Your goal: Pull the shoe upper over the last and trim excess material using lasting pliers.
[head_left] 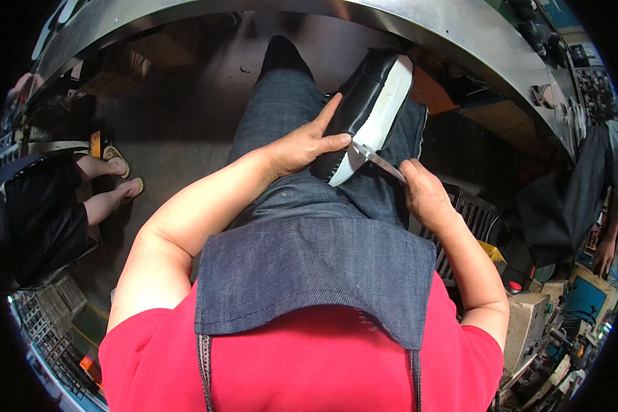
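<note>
Red shirt (pixel 309 371): nearest of all, at the bottom of the view, with a bare arm coming out on each side.
Denim apron (pixel 309 275): dark blue, lying over the front of the shirt, with its straps (pixel 204 364) at the left and right.
Lap: covered in dark blue cloth (pixel 271 123).
Right hand (pixel 424 192): its grip is closed around one end of a metal tool (pixel 389 165), with the fingers curled in.
Metal tool: thin, flat and grey, slanting up and left from the right hand to the shoe's white sole (pixel 383 103).
Left hand (pixel 302 147): the thumb and pointing finger are spread wide. The finger is on the black side of the shoe, and the thumb tip is by the sole, close to the tool's tip. Its other fingers are mostly hidden, so I cannot tell if this grip holds the shoe.
Black shoe (pixel 364 96): on the person's right leg, tipped on its side, with the sole facing right.
Slatted thing (pixel 477 213): low down, to the right of the lap.
Black cloth (pixel 563 213): a big, droopy piece, farther right.
Counter (pixel 151 22): shiny metal, curving across the top of the view, past the shoe.
Other person: off to the left, with bare legs (pixel 99 199) and light sandals (pixel 117 162) on the dark floor (pixel 178 161).
</note>
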Action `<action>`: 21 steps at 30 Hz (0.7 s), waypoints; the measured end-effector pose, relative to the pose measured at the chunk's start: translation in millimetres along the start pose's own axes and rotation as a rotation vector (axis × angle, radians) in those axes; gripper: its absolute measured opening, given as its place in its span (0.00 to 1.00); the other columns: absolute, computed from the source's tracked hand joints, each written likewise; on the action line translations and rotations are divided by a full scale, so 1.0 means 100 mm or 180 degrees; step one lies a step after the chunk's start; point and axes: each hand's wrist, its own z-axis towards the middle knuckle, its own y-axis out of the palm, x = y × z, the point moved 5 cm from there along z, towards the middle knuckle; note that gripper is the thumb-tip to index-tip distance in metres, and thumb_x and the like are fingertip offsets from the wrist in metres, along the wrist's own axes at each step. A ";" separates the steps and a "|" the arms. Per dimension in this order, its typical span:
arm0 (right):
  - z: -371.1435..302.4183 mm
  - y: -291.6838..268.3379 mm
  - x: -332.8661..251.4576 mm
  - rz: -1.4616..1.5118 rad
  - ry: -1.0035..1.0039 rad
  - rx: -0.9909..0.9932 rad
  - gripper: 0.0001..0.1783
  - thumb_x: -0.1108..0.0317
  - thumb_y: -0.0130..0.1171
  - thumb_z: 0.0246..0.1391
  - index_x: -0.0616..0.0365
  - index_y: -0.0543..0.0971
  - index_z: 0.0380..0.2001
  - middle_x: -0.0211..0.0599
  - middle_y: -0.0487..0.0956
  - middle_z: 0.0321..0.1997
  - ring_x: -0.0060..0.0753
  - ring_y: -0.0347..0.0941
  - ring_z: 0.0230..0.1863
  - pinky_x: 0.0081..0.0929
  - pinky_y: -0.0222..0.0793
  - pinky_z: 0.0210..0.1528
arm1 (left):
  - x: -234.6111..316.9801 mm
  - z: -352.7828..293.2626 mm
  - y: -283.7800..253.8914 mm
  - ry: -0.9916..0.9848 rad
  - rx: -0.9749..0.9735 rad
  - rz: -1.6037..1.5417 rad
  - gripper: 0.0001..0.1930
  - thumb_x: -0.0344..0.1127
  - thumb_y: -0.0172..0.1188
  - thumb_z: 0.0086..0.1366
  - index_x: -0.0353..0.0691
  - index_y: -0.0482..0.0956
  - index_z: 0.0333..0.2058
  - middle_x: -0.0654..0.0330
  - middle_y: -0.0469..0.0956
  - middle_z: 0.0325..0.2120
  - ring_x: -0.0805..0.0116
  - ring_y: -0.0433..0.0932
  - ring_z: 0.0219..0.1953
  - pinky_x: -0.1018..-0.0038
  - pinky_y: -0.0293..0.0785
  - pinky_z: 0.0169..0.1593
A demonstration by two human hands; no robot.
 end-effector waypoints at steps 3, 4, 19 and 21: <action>-0.04 -0.09 -0.10 0.0298 0.0013 -0.0045 0.14 0.83 0.51 0.45 0.59 0.68 0.36 0.49 0.70 0.36 0.56 0.71 0.40 0.44 0.69 0.42 | 0.00 -0.01 0.00 0.0096 0.0022 0.0256 0.48 0.50 0.56 0.67 0.37 0.32 0.70 0.39 0.43 0.70 0.52 0.47 0.72 0.68 0.44 0.71; -0.06 -0.12 -0.14 0.0591 -0.0033 -0.0086 0.16 0.85 0.50 0.43 0.59 0.69 0.37 0.48 0.70 0.37 0.55 0.70 0.42 0.43 0.68 0.44 | 0.00 -0.02 0.01 0.0091 0.0024 0.0255 0.48 0.50 0.56 0.67 0.37 0.32 0.70 0.39 0.43 0.70 0.52 0.47 0.72 0.68 0.44 0.71; -0.16 -0.05 -0.29 0.1692 0.0416 0.0203 0.17 0.89 0.50 0.42 0.61 0.70 0.37 0.43 0.70 0.33 0.46 0.72 0.36 0.34 0.69 0.41 | 0.10 -0.02 0.12 -0.0111 0.0429 0.1092 0.46 0.44 0.58 0.65 0.40 0.37 0.71 0.42 0.50 0.68 0.53 0.50 0.71 0.68 0.47 0.70; -0.02 -0.08 -0.42 0.1621 0.0136 0.0674 0.15 0.87 0.50 0.44 0.61 0.69 0.36 0.45 0.71 0.33 0.48 0.72 0.36 0.35 0.70 0.40 | 0.14 -0.04 0.14 0.0039 0.0478 0.1194 0.50 0.42 0.63 0.61 0.39 0.35 0.71 0.41 0.52 0.67 0.52 0.52 0.70 0.68 0.49 0.70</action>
